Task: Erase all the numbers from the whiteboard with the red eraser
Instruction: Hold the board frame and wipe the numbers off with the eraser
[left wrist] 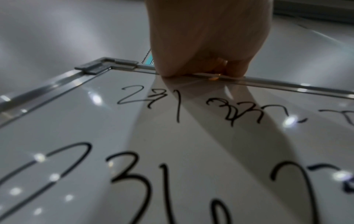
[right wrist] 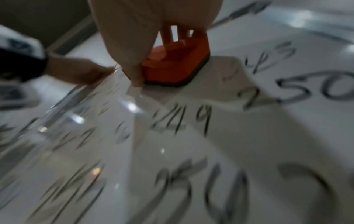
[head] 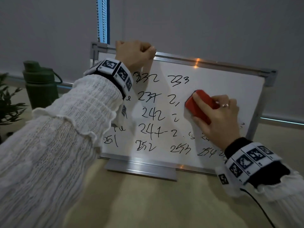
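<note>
**Erasing numbers from a propped whiteboard**

The left hand curls over the top edge of the aluminium-framed whiteboard, near its upper left corner. The right hand grips the red block eraser, pressed flat against the board's middle right area. Black handwritten numbers lie between the hands and below them. A dark green bottle stands on the beige worktop, left of the left wrist.
</note>
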Demonstrator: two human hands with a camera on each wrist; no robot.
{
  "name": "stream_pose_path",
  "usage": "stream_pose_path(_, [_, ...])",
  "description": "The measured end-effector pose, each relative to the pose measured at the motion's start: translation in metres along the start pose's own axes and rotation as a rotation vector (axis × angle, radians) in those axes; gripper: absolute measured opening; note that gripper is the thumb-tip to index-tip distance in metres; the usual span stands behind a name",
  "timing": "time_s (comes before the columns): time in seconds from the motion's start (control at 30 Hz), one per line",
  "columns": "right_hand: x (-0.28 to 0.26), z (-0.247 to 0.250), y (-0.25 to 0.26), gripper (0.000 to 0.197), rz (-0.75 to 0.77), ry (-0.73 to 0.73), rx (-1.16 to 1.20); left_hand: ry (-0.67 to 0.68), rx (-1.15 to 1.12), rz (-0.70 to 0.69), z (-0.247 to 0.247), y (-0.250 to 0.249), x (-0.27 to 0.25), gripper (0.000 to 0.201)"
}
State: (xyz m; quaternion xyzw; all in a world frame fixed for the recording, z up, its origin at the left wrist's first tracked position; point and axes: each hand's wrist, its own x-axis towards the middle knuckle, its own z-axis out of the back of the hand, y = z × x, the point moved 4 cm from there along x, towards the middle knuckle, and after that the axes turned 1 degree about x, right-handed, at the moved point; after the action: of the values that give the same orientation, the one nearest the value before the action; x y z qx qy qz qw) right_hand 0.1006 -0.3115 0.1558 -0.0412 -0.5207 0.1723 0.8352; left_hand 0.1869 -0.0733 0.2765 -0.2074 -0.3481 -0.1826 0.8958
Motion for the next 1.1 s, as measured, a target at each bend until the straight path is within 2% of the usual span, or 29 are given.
stream_pose_path(0.1, [-0.042,-0.017,0.029,0.058,0.365,0.174,-0.011,0.005,0.0,-0.001,-0.001,0.0,0.0,0.039])
stream_pose_path(0.17, [-0.049,-0.021,0.028,0.066,0.493,0.284,-0.03,-0.015,0.0,-0.004,0.0,0.0,0.0,0.036])
stream_pose_path(0.2, [-0.042,-0.017,0.025,0.06,0.478,0.262,-0.022,-0.027,0.001,-0.004,0.0,0.0,0.0,0.035])
stream_pose_path(0.27, [-0.016,-0.007,0.014,0.046,0.309,0.18,0.001,-0.032,0.005,-0.002,0.0,0.0,-0.001,0.033])
stream_pose_path(0.33, [0.005,0.001,0.002,0.052,0.094,0.132,0.029,-0.026,0.013,-0.002,0.0,-0.002,-0.002,0.032])
stream_pose_path(0.4, [0.004,-0.001,0.005,0.057,0.003,0.091,0.024,-0.025,0.02,-0.003,-0.001,-0.002,-0.002,0.033])
stream_pose_path(0.43, [-0.005,-0.005,0.014,0.057,0.039,0.096,0.029,-0.022,0.02,-0.002,-0.001,-0.002,-0.002,0.033])
stream_pose_path(0.47, [-0.017,-0.011,0.025,0.058,0.137,0.119,0.022,-0.02,0.019,-0.002,-0.002,-0.001,-0.001,0.033])
stream_pose_path(0.53, [-0.047,-0.02,0.046,0.055,0.427,0.218,-0.037,-0.017,0.018,-0.001,-0.003,-0.001,-0.002,0.034])
stream_pose_path(0.57, [-0.053,-0.021,0.047,0.053,0.505,0.262,-0.064,-0.016,0.021,-0.002,-0.003,-0.002,-0.002,0.034])
stream_pose_path(0.6, [-0.048,-0.018,0.044,0.054,0.519,0.276,-0.07,-0.015,0.023,-0.003,-0.003,-0.002,-0.002,0.035])
stream_pose_path(0.77, [-0.002,0.001,0.026,0.054,0.126,0.148,0.0,0.002,0.004,-0.001,-0.001,-0.004,-0.007,0.034])
stream_pose_path(0.83, [-0.015,-0.005,0.035,0.061,0.153,0.14,-0.017,0.001,0.0,-0.001,0.001,-0.005,-0.007,0.034])
stream_pose_path(0.9, [-0.04,-0.015,0.052,0.072,0.338,0.216,-0.041,-0.01,0.004,-0.004,0.004,-0.005,-0.007,0.037])
stream_pose_path(0.97, [-0.05,-0.02,0.053,0.069,0.472,0.281,-0.069,0.009,0.013,0.005,0.002,-0.005,-0.006,0.043])
stream_pose_path(1.0, [-0.043,-0.017,0.048,0.064,0.471,0.276,-0.069,0.011,0.017,0.006,0.001,-0.005,-0.007,0.045])
stream_pose_path(1.03, [-0.031,-0.013,0.041,0.058,0.407,0.238,-0.06,0.008,0.024,0.004,0.001,-0.004,-0.007,0.046])
stream_pose_path(1.1, [0.0,0.003,0.018,0.056,0.157,0.139,-0.006,0.008,0.033,0.006,0.001,-0.005,-0.006,0.047])
